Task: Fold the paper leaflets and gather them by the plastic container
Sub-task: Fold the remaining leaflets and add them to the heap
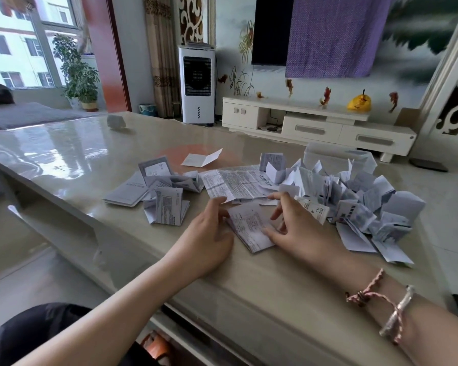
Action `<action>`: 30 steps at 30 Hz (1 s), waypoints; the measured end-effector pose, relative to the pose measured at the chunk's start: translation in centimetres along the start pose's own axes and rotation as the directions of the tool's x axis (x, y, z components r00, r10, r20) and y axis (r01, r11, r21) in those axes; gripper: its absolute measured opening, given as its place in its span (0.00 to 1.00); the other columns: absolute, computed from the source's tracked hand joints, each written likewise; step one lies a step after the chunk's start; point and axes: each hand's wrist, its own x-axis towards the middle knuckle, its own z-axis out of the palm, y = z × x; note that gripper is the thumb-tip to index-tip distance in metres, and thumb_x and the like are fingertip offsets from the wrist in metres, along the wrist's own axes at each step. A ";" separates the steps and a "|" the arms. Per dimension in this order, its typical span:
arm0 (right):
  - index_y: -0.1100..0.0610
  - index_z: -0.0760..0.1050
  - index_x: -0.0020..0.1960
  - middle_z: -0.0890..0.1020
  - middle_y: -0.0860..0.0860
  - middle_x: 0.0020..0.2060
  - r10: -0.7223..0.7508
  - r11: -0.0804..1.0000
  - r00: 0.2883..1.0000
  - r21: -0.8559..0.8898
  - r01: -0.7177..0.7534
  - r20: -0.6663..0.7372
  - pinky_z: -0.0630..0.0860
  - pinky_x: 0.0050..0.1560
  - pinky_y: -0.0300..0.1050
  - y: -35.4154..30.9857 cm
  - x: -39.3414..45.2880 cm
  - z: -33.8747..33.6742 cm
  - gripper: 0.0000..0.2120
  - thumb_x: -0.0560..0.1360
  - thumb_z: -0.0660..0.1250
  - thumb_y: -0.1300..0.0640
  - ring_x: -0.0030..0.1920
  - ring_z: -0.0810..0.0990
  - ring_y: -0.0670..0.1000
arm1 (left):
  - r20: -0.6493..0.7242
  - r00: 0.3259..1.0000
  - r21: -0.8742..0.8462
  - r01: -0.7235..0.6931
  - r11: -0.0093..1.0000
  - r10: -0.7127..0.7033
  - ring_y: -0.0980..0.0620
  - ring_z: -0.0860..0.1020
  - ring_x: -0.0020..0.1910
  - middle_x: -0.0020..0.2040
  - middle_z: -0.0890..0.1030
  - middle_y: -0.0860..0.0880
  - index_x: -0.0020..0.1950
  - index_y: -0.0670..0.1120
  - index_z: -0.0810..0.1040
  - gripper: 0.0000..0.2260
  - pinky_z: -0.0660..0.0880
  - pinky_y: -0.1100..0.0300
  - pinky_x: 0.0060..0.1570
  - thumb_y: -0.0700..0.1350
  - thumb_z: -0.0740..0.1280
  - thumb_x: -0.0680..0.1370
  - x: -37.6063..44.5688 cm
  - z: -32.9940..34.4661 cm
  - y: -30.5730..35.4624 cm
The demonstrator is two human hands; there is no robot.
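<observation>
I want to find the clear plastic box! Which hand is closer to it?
Right. The right hand is beside the big paper pile in front of the plastic box; the left hand is farther away, across the leaflet both hands touch.

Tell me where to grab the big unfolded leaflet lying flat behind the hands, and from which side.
Pinch the near left corner of the unfolded leaflet, coming from the person's side. That corner sticks out bare on the table just beyond the left hand, while its right end runs under the pile of folded leaflets, so lifting there would probably disturb the pile.
</observation>
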 end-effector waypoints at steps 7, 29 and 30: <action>0.51 0.68 0.63 0.71 0.48 0.52 -0.051 0.994 0.999 -0.096 0.049 -0.020 0.70 0.57 0.45 0.3 0.0 0.4 0.20 0.74 0.68 0.51 0.51 0.72 0.47 | -0.082 0.989 0.268 -0.095 0.959 0.120 0.54 0.66 0.65 0.68 0.65 0.56 0.64 0.53 0.74 0.18 0.66 0.59 0.65 0.54 0.67 0.75 -0.7 1.0 0.2; 0.51 0.79 0.58 0.81 0.45 0.55 -0.191 0.981 0.965 0.009 0.193 0.181 0.72 0.59 0.43 0.5 -1.3 -2.0 0.17 0.72 0.65 0.64 0.57 0.78 0.44 | 0.152 0.982 0.396 -0.164 0.904 0.111 0.61 0.70 0.66 0.66 0.74 0.61 0.64 0.55 0.76 0.34 0.50 0.56 0.73 0.70 0.47 0.69 -0.6 -0.1 0.4; 0.50 0.79 0.56 0.82 0.45 0.53 -0.185 0.983 0.968 0.009 0.186 0.167 0.73 0.58 0.43 0.5 -1.2 -2.0 0.15 0.73 0.66 0.63 0.55 0.78 0.44 | 0.156 0.982 0.368 -0.158 0.916 0.107 0.62 0.71 0.65 0.64 0.74 0.62 0.62 0.57 0.76 0.33 0.50 0.54 0.74 0.71 0.47 0.68 -0.7 -0.2 0.6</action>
